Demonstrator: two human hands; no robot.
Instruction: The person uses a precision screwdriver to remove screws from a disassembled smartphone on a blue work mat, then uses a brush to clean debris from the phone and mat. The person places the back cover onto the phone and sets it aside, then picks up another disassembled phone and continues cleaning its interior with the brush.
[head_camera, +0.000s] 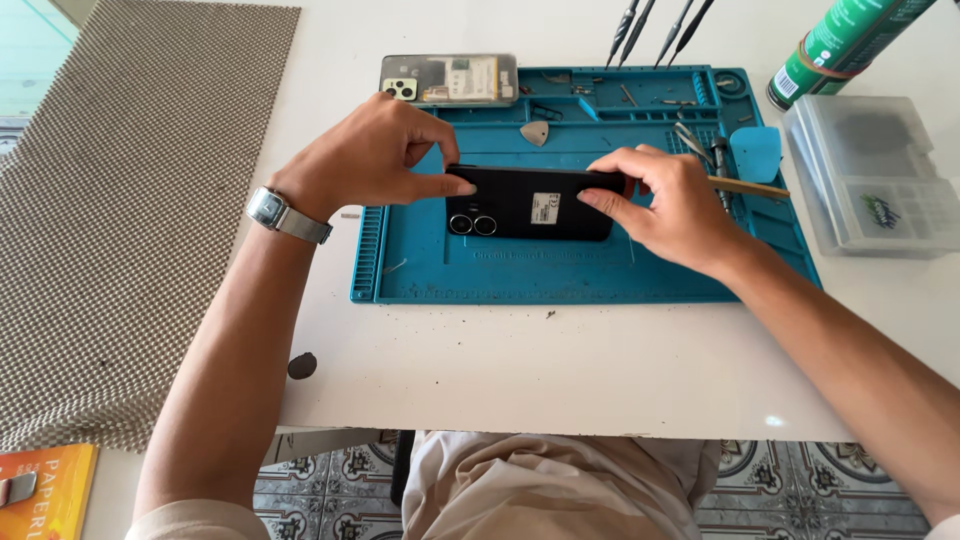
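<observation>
Black phone between left hand and right hand, seemingly pinched.

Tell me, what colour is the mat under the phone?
The mat is teal blue, seen from the head camera. The black phone lies on it.

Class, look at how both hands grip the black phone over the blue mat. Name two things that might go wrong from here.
1. The left hand and right hand pinch only the ends of the black phone; it might slip onto the blue mat.
2. Small loose parts lie in the mat's upper trays; a sleeve or wrist could scatter them.
</observation>
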